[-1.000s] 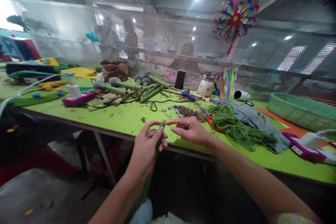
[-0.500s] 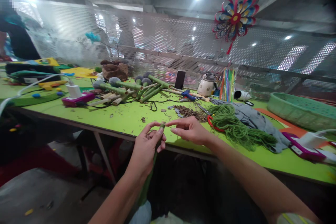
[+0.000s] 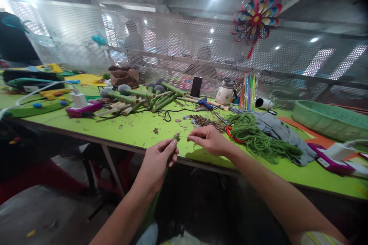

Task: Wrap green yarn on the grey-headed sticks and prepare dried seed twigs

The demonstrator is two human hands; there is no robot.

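Observation:
My left hand [image 3: 161, 160] is closed around a green-wrapped stick [image 3: 176, 136], whose pale end sticks up past the thumb. The rest of the stick runs down below the table edge, partly hidden by my forearm. To the right of that end, my right hand [image 3: 208, 139] is in a pinch, apart from the stick. Whatever thin thing its fingertips hold is too small to name. Just beyond my right hand lie a heap of brown bits [image 3: 207, 120], red-handled scissors [image 3: 230, 132] and a bundle of green yarn [image 3: 253, 132].
Several green-wrapped sticks with grey heads [image 3: 135, 95] are piled on the green table [image 3: 135, 130]. Behind them stand a phone [image 3: 196, 87] and a white flask [image 3: 225, 92]. A blue glue gun [image 3: 205, 103] lies nearby. At right are grey cloth [image 3: 276, 130] and a green basket [image 3: 324, 120].
My right hand has drawn back slightly from the stick's end, and its fingers have curled into a tighter pinch. My left forefinger has come down around the stick.

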